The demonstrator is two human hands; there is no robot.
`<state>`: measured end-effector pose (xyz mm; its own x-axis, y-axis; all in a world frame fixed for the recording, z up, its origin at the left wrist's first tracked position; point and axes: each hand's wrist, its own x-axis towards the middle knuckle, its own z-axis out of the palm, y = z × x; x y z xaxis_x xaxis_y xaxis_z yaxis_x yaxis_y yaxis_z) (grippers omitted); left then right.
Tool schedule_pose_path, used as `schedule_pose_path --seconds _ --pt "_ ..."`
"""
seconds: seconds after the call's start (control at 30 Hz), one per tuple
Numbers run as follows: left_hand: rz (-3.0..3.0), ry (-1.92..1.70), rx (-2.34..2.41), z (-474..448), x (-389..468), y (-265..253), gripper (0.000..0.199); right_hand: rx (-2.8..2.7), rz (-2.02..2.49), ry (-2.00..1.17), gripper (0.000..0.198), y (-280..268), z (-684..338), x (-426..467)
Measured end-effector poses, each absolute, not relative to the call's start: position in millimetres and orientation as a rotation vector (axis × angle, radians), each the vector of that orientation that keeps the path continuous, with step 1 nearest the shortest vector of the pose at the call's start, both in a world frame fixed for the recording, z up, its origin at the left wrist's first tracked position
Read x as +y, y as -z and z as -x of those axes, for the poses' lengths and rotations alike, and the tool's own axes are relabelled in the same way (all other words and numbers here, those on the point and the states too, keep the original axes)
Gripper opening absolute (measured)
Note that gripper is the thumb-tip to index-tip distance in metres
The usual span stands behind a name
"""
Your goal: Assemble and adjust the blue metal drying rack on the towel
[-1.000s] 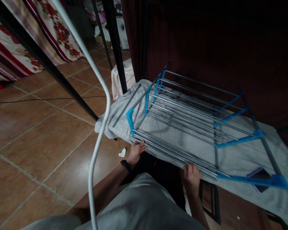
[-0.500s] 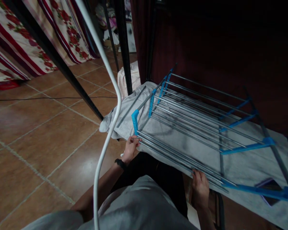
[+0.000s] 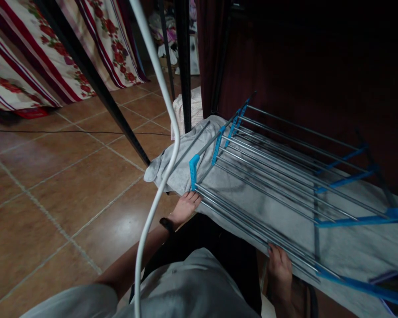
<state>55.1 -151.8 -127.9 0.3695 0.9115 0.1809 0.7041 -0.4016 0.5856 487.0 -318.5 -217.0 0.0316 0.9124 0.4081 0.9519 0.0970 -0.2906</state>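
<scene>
A rack of thin metal rods (image 3: 234,215) with blue plastic joints lies on a grey cloth-covered surface. My left hand (image 3: 185,206) is at the near left end of the front rods, just below a blue corner joint (image 3: 193,171). Its fingers are bent over a rod end, their tips partly hidden. Farther right, my right hand (image 3: 280,267) has its fingers closed around the front rod, with the thumb underneath out of sight. Long blue side pieces (image 3: 354,221) join the rods at the right.
A white cable (image 3: 155,203) hangs across the view, in front of my left arm. Black metal posts (image 3: 96,86) stand at the left, before a flowered curtain (image 3: 114,42). A phone (image 3: 396,287) lies on the grey cloth (image 3: 285,198) at right. Brown floor tiles (image 3: 69,190) show at left.
My left hand has turned more palm-down over the rod end, its fingers now together. The right hand keeps its place on the front rod. The view has shifted slightly left.
</scene>
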Motion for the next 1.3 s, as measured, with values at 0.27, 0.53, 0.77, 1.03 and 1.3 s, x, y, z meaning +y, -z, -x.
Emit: schedule_pose_path --seconds 0.27,0.53,0.77,1.03,1.3 --pt "-2.445 -0.545 1.365 -61 -148 131 0.033 -1.927 1.79 0.094 0.048 218 -493 -320" --pt "-2.436 -0.55 1.269 -61 -146 132 0.034 -1.881 1.803 0.032 0.051 210 -486 -317" --pt "-2.622 -0.387 1.262 -61 -149 137 0.041 -1.797 1.853 0.013 0.054 215 -484 -319" --pt "-2.826 -0.29 1.185 -61 -154 139 0.045 -1.743 1.885 -0.002 0.047 216 -476 -318" --pt "-2.986 -0.299 1.141 -47 -142 159 0.058 -1.731 1.913 0.109 0.028 193 -450 -310"
